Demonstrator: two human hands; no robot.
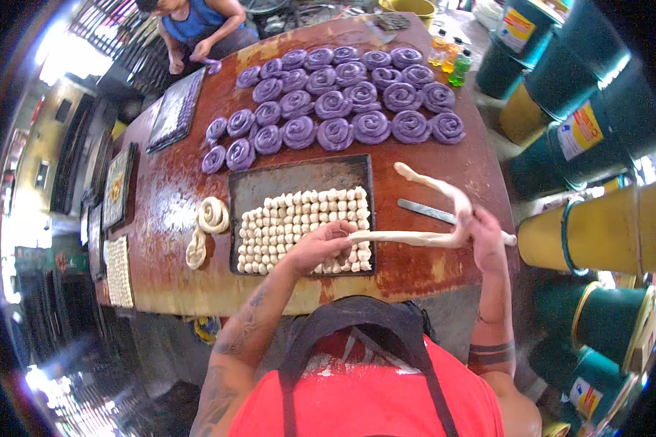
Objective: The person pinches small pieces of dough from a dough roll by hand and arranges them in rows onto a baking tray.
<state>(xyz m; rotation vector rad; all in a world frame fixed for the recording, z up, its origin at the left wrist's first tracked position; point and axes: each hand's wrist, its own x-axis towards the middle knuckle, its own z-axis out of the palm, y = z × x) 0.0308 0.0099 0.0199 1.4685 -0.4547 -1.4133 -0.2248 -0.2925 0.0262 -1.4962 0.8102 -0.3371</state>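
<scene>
A long rope of pale dough [408,238] stretches between my hands over the right part of the table. Its left end is pinched in the fingers of my left hand [322,246], above the filled tray. My right hand [487,231] is closed round the rope farther along, where it bends back; a loose length runs up and left, and a short end sticks out to the right. Beside the rope lies a flat metal blade [426,210], partly hidden. Rows of small pale dough pieces [291,226] fill the near part of the dark baking tray [299,175].
Coiled purple dough rolls [333,104] cover the table's far side. Coiled pale dough [213,215] lies left of the tray. Another tray [175,109] sits near a person [204,29] handling purple dough. Bottles [459,68] stand at the far right; drums [587,234] line the right side.
</scene>
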